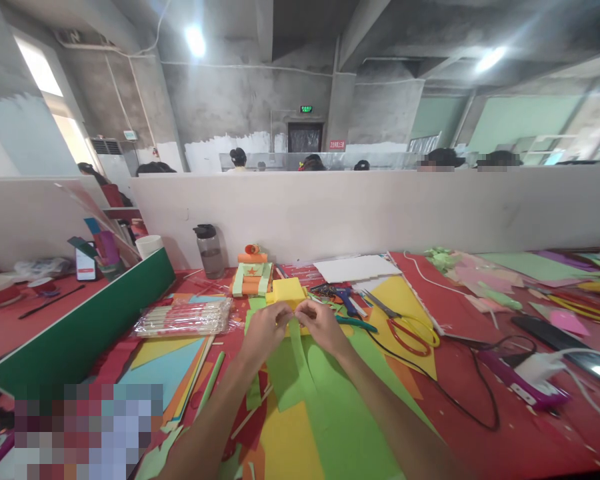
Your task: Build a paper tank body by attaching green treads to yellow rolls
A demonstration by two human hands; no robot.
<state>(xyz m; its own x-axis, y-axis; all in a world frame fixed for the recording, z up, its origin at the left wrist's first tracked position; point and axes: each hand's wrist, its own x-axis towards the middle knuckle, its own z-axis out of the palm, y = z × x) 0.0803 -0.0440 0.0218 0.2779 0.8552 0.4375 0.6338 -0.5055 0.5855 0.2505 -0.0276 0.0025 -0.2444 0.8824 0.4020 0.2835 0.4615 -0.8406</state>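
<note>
The strip (298, 350) is light green, the paper block (289, 291) bright yellow, and the sheet (363, 417) beneath leaf green. The stacked paper model (253, 271) is orange with pale green bands and an orange star. The scissors (395, 315) have yellow and orange-red handles; the surface (467, 447) is red, the upright board (90, 323) dark green.

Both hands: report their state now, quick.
Left hand: closed, fingertips pinching the upper end of the green strip.
Right hand: closed, fingertips pinching the same end beside the left.
</note>
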